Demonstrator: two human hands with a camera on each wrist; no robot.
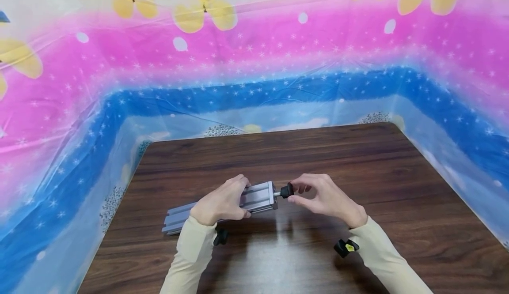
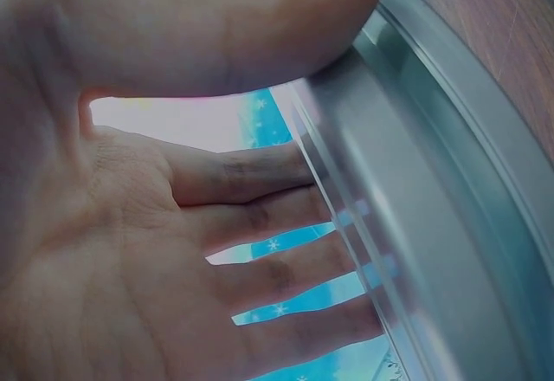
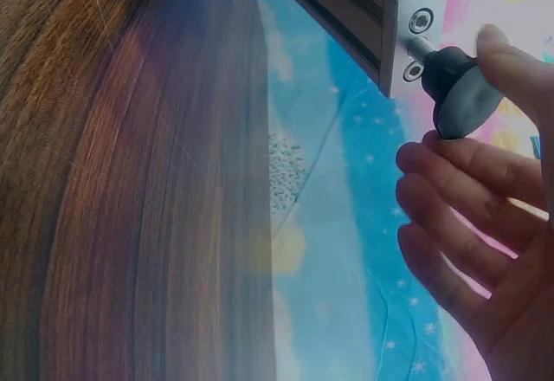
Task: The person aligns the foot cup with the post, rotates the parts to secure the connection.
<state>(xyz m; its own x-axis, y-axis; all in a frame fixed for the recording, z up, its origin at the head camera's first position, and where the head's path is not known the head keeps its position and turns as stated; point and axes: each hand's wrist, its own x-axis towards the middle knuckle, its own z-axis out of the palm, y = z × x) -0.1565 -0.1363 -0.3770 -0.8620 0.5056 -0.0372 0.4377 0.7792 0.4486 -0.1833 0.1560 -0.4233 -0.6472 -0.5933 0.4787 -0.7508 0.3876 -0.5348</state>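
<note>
A silver aluminium profile [image 1: 258, 197] with long grooves lies slantwise in front of me, its right end raised off the table. My left hand [image 1: 220, 201] grips it near that end, thumb on the near side and fingers on the far side. In the right wrist view, a flat end plate [image 3: 400, 56] with two socket screws caps the profile. A threaded stud [image 3: 421, 48] sticks out of the plate and carries a black levelling foot [image 3: 467, 102]. My right hand [image 1: 330, 199] pinches the foot's rim between thumb and index finger; the other fingers are loosely bent.
A dark wood-grain table [image 1: 278, 152] lies under both hands. Around its far and side edges hangs a pink and blue patterned cloth [image 1: 246, 95]. Black wrist devices sit at the left cuff [image 1: 199, 245] and the right cuff [image 1: 374, 236].
</note>
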